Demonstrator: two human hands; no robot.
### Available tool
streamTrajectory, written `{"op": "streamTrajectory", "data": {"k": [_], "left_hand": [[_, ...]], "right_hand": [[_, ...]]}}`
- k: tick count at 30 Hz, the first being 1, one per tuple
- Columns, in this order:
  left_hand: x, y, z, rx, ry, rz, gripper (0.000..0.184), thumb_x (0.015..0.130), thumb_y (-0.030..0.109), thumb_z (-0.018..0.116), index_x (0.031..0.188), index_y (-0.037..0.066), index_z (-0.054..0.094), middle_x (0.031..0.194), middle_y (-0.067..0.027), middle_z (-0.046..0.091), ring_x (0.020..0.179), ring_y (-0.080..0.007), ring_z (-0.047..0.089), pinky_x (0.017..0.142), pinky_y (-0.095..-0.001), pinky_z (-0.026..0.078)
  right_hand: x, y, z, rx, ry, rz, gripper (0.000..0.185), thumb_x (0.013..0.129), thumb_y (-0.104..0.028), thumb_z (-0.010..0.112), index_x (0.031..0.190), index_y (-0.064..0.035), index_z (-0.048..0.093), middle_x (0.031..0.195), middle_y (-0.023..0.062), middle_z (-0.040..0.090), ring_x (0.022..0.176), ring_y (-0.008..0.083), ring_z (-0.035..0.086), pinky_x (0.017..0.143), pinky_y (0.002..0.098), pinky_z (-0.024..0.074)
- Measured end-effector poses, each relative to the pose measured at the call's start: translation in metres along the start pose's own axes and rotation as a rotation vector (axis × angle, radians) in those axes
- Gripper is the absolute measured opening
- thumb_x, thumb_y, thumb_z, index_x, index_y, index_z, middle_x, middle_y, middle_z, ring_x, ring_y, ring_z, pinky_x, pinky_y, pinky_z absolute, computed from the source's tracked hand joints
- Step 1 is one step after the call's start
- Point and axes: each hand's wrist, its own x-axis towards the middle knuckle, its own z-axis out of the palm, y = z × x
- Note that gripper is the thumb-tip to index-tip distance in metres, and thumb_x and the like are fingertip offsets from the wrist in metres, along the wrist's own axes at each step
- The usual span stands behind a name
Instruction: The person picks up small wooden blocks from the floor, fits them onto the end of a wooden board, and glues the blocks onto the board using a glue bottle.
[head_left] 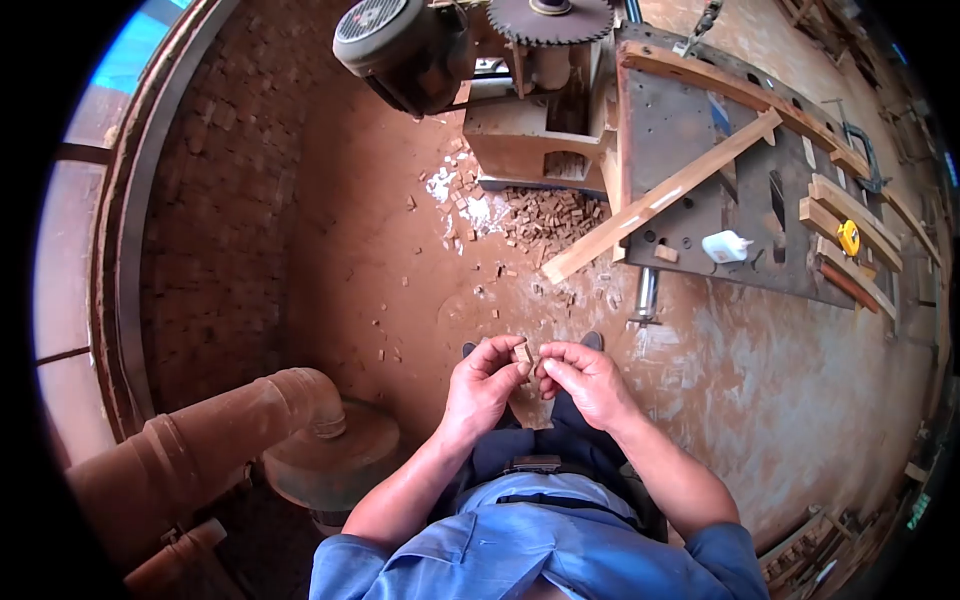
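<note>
Both of my hands are held up close together in front of my waist. Between the thumb and fingers of my left hand [482, 382] is a small wood block [523, 352], pale brown and short. Just to its right, my right hand [588, 384] has its thumb and fingers pinched together near the block. Whatever those right fingers hold, if anything, is too small to make out. Below my hands, the dusty floor shows between my legs.
A machine with a toothed circular saw blade [550, 18] and a motor [395, 50] stands ahead. Offcuts [550, 218] lie heaped below it. A metal worktable [690, 130] carries a long wood strip [665, 195], a white bottle [727, 246] and a yellow tape measure [848, 237]. A duct [215, 425] runs at left.
</note>
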Motion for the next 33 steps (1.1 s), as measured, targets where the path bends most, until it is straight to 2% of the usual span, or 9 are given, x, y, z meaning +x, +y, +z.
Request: {"op": "streamTrajectory", "data": {"k": [6, 8, 10, 11, 14, 18, 23, 28, 33], "left_hand": [[-0.006, -0.008, 0.061, 0.069, 0.036, 0.006, 0.021, 0.1, 0.007, 0.062, 0.12, -0.001, 0.065, 0.097, -0.0034, 0.07, 0.083, -0.0108, 0.065, 0.076, -0.0244, 0.053], [-0.007, -0.014, 0.067, 0.039, 0.016, 0.021, 0.024, 0.099, 0.01, 0.065, 0.12, -0.001, 0.064, 0.101, -0.0087, 0.071, 0.085, -0.0157, 0.067, 0.077, -0.0285, 0.054], [-0.012, -0.009, 0.074, -0.027, -0.03, 0.022, 0.025, 0.099, 0.012, 0.065, 0.12, -0.001, 0.065, 0.102, -0.0095, 0.072, 0.087, -0.0165, 0.068, 0.078, -0.0288, 0.055], [-0.013, -0.009, 0.077, -0.059, -0.029, 0.019, 0.022, 0.1, 0.01, 0.063, 0.119, -0.001, 0.065, 0.101, -0.0064, 0.072, 0.084, -0.012, 0.066, 0.076, -0.0262, 0.054], [-0.014, -0.011, 0.082, 0.11, -0.05, 0.115, 0.019, 0.099, 0.008, 0.065, 0.115, -0.001, 0.066, 0.106, -0.0061, 0.071, 0.088, -0.014, 0.067, 0.082, -0.027, 0.054], [-0.01, -0.005, 0.08, 0.538, -0.034, 0.315, 0.017, 0.092, 0.002, 0.07, 0.108, -0.001, 0.067, 0.108, -0.009, 0.07, 0.097, -0.0152, 0.068, 0.085, -0.0295, 0.056], [0.005, 0.007, 0.078, 0.586, 0.02, 0.264, 0.028, 0.087, 0.002, 0.073, 0.114, 0.0, 0.067, 0.109, -0.0101, 0.067, 0.097, -0.0177, 0.067, 0.086, -0.0308, 0.056], [0.016, 0.016, 0.062, 0.798, 0.0, 0.272, 0.036, 0.084, 0.004, 0.075, 0.118, 0.0, 0.066, 0.109, -0.0125, 0.065, 0.096, -0.0218, 0.067, 0.083, -0.0318, 0.055], [0.027, 0.019, 0.055, 0.765, 0.072, 0.268, 0.037, 0.082, 0.006, 0.076, 0.117, 0.0, 0.066, 0.111, -0.0139, 0.064, 0.095, -0.0245, 0.067, 0.082, -0.0326, 0.055]], "right_hand": [[-0.025, -0.039, -0.033, -0.365, -0.074, -0.196, 0.024, 0.095, -0.001, 0.062, 0.118, 0.0028, 0.065, 0.101, 0.0081, 0.071, 0.09, 0.0145, 0.068, 0.081, 0.0278, 0.0548], [-0.029, -0.053, -0.044, -0.586, -0.07, -0.293, 0.024, 0.091, 0.003, 0.065, 0.115, 0.0022, 0.067, 0.099, 0.0071, 0.069, 0.087, 0.0139, 0.065, 0.079, 0.0273, 0.0531], [-0.031, -0.063, -0.053, -0.695, -0.107, -0.395, 0.022, 0.089, 0.004, 0.065, 0.111, 0.0023, 0.068, 0.099, 0.009, 0.069, 0.09, 0.0164, 0.067, 0.081, 0.0286, 0.0534], [-0.031, -0.066, -0.056, -0.745, -0.125, -0.445, 0.021, 0.087, 0.005, 0.066, 0.108, 0.0023, 0.068, 0.098, 0.0099, 0.069, 0.091, 0.0176, 0.067, 0.081, 0.0292, 0.0535], [-0.027, -0.068, -0.059, -0.75, -0.176, -0.521, 0.021, 0.086, 0.004, 0.063, 0.107, 0.0015, 0.067, 0.098, 0.0139, 0.069, 0.093, 0.0276, 0.069, 0.08, 0.034, 0.0548], [-0.021, -0.071, -0.052, -0.784, -0.122, -0.48, 0.021, 0.086, 0.006, 0.062, 0.107, 0.002, 0.066, 0.099, 0.0127, 0.069, 0.092, 0.0247, 0.069, 0.081, 0.033, 0.0549], [-0.009, -0.058, -0.051, -0.629, -0.052, -0.215, 0.023, 0.092, 0.008, 0.057, 0.114, 0.0027, 0.062, 0.102, 0.0076, 0.067, 0.095, 0.0138, 0.066, 0.084, 0.0284, 0.0547], [0.007, -0.05, -0.043, -0.569, -0.049, -0.227, 0.023, 0.094, 0.006, 0.057, 0.117, 0.0032, 0.06, 0.102, 0.0082, 0.068, 0.095, 0.0128, 0.067, 0.082, 0.0275, 0.0553], [0.02, -0.048, -0.037, -0.539, -0.043, -0.248, 0.023, 0.094, 0.006, 0.057, 0.117, 0.0028, 0.06, 0.103, 0.0078, 0.069, 0.096, 0.0127, 0.068, 0.081, 0.0272, 0.0558]]}}
